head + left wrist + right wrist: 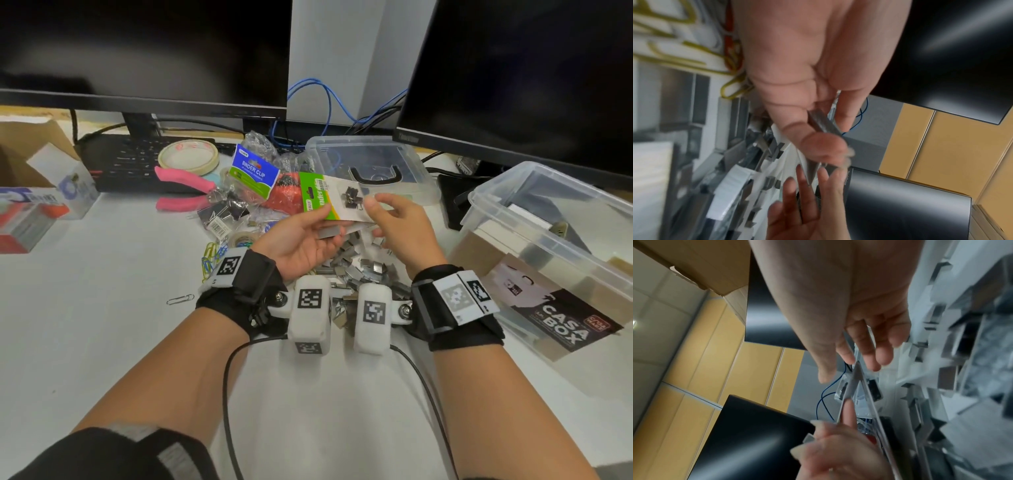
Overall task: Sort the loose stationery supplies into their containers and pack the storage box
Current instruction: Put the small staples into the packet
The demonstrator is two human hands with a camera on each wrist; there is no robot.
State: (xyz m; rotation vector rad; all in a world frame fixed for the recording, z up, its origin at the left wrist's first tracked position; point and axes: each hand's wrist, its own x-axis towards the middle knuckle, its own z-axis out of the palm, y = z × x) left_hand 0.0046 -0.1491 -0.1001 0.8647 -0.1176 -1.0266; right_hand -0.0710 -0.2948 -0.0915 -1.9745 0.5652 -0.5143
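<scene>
The left hand pinched the green-headed binder-clip packet by its near-left end, long axis running left to right above the pile of loose metal clips. The right hand was nearer the free end — thumb on its corner, fingers loosely spread.

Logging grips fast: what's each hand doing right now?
Left hand: pinches the green clip packet.
Right hand: thumb and fingers at the packet's far edge; grip cannot be told.
</scene>
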